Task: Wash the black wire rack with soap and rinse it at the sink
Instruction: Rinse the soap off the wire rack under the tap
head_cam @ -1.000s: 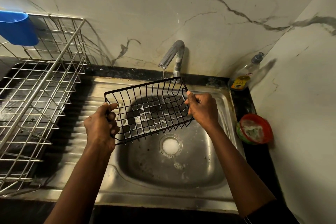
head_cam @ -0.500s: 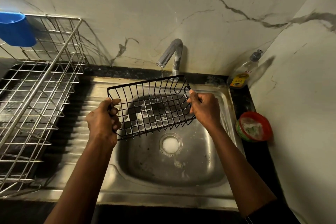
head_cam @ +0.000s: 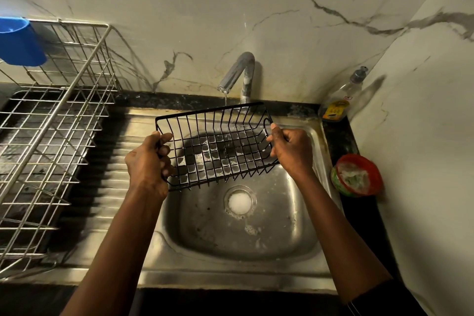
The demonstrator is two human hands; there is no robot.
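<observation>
1. Two bare arms reach in over the near edge of the sink (head_cam: 256,251), one on each side.
2. The sink is one steel bowl set in the dark bench (head_cam: 341,141). One round drain (head_cam: 239,201) sits in its floor, with white foam on it and a few suds just beside it.
3. One black wire rack (head_cam: 218,146) is held in the air over the sink, above the drain and nearer the far edge. Its open side faces up, it tips a little, and soap bubbles cling to its bottom wires.
4. The left hand (head_cam: 148,161) has the rack's left end, its grip clenched round the wires. The right hand (head_cam: 292,151) has the right end, its grip curled round the wire with the thumb on top.
5. On the right edge of the bench sits one red bowl (head_cam: 357,178) with something pale inside, close to the side wall.
6. On the left part of the bench stands one big silver wire rack (head_cam: 51,123). One blue cup (head_cam: 20,43) hangs at its far left corner.
7. In the far right corner of the bench stands one clear soap bottle (head_cam: 341,100) with a yellow label.
8. One tap (head_cam: 238,72) stands at the far edge of the sink. A thin stream of water (head_cam: 225,99) falls from it to the rack's far side.
</observation>
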